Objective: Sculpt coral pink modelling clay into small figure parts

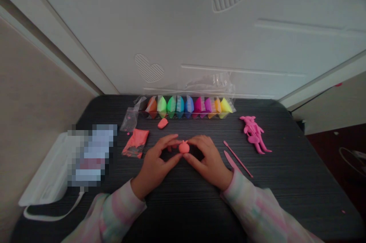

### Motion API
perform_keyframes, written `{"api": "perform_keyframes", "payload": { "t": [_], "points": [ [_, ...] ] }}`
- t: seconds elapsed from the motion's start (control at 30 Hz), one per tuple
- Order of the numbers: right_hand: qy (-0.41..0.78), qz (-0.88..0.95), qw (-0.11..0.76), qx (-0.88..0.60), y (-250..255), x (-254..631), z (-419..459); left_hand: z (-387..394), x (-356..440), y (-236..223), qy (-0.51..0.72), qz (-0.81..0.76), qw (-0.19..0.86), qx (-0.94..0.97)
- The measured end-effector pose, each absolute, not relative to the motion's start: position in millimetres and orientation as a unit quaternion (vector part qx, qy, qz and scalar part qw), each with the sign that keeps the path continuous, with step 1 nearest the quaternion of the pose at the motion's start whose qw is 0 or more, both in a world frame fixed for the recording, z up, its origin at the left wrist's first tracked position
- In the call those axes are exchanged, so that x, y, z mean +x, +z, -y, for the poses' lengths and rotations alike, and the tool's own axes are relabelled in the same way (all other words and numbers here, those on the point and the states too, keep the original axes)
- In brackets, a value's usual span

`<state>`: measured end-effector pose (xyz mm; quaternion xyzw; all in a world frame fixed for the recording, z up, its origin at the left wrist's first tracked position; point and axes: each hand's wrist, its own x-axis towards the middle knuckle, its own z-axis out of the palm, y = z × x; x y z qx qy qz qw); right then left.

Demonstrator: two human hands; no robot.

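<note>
Between my two hands is a small coral-coloured ball of modelling clay (184,147) with little points on its top. My left hand (160,159) pinches it from the left with thumb and fingertips. From the right, the thumb and fingers of my right hand (207,159) close on the same ball. A loose lump of coral clay (162,123) lies beyond my left hand. To the left sits an opened packet of coral clay (136,143). Close to my right wrist are a pink clay knife (232,161) and a thin pink modelling stick (238,159).
A row of clay packets (189,106) in several colours lies along the table's back edge. At right rests a pink clay figure (253,134). On the left are a blurred-out phone (95,153), a white box (47,178) and a white cable (53,218). The dark table (177,212) meets a white panel behind.
</note>
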<state>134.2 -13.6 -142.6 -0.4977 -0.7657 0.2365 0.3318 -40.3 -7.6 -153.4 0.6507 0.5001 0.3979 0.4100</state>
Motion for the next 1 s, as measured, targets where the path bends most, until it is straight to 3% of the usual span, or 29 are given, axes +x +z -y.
{"api": "perform_keyframes", "payload": {
  "t": [0.57, 1.0],
  "points": [
    [0.214, 0.761, 0.362, -0.495, -143, 133, 14, 1, -39, -144, 0.387, -0.472, 0.375, 0.698],
    [0.227, 0.750, 0.362, -0.505, -145, 134, 14, 5, -37, -141, 0.371, -0.469, 0.412, 0.687]
  ]
}}
